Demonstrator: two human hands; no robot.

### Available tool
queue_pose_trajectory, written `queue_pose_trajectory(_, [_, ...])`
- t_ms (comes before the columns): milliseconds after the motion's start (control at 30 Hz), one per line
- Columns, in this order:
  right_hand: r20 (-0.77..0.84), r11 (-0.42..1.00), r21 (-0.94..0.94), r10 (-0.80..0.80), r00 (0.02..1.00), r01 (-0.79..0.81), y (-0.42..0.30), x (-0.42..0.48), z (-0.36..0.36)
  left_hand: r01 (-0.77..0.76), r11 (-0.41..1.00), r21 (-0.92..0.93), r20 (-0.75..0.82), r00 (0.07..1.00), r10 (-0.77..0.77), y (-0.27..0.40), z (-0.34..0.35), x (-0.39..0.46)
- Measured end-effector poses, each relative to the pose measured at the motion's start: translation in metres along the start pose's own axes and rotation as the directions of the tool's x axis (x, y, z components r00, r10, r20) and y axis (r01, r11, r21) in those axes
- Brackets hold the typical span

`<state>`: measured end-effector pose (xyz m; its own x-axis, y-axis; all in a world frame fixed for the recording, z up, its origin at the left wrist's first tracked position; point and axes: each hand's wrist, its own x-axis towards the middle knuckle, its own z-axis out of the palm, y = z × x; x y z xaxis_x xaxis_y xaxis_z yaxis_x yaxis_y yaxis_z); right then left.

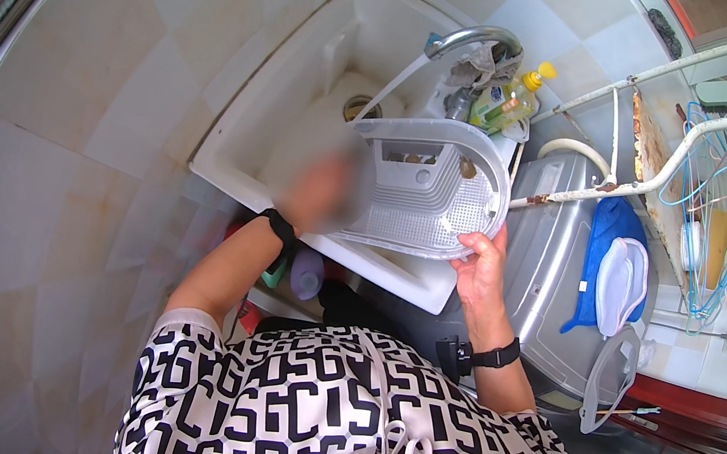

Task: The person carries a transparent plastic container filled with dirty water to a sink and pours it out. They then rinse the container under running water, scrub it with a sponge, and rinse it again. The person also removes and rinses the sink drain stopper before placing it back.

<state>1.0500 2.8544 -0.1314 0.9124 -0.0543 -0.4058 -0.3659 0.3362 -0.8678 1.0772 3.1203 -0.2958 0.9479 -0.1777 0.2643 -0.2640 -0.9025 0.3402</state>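
My right hand (pixel 482 266) grips the near right corner of a translucent plastic tank (pixel 404 243), its thumb over the rim. The tank is held over a white ceramic sink (pixel 234 171). Inside the tank are a stepped ramp (pixel 414 188), a dotted floor and a few small brown objects (pixel 467 168), too small to name surely. My left hand (pixel 327 184) is at the tank's left end, heavily blurred, so its grip is hidden. Water (pixel 391 90) streams from the curved metal faucet (pixel 477 37) down to the tank's far left corner.
Behind the tank stand a yellow-capped pump bottle (pixel 509 103) and a grey cloth (pixel 483 66) by the faucet. To the right are a grey washing machine (pixel 541 251), a blue cloth (pixel 600 269), a rusty white rack (pixel 675 154) and wire hangers (pixel 713 230). Tiled wall (pixel 106 72) bounds the left.
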Motion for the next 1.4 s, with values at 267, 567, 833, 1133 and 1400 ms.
queue_pose_trajectory(267, [-0.019,1.0,-0.02,-0.002,1.0,0.002,-0.005,-0.005,0.004,0.053,0.998,-0.036,0.074,0.996,-0.051,0.012,0.0,0.0])
queue_pose_trajectory(567, [-0.017,0.999,-0.04,-0.028,0.999,0.027,-0.012,-0.012,0.006,0.078,0.989,-0.125,0.07,0.995,-0.07,0.019,-0.001,-0.003])
queue_pose_trajectory(833, [-0.025,0.995,-0.082,-0.057,0.998,0.055,-0.012,-0.015,0.007,0.094,0.982,-0.161,0.034,0.995,-0.089,0.021,0.001,-0.004])
queue_pose_trajectory(1133, [0.115,0.897,-0.317,-0.286,0.951,0.308,0.006,-0.004,-0.017,0.29,0.936,-0.198,0.181,0.95,-0.256,0.03,-0.012,0.003])
queue_pose_trajectory(1400, [0.104,0.906,-0.296,-0.284,0.953,0.303,-0.002,-0.014,-0.005,0.282,0.942,-0.183,0.141,0.956,-0.259,0.034,-0.012,0.004])
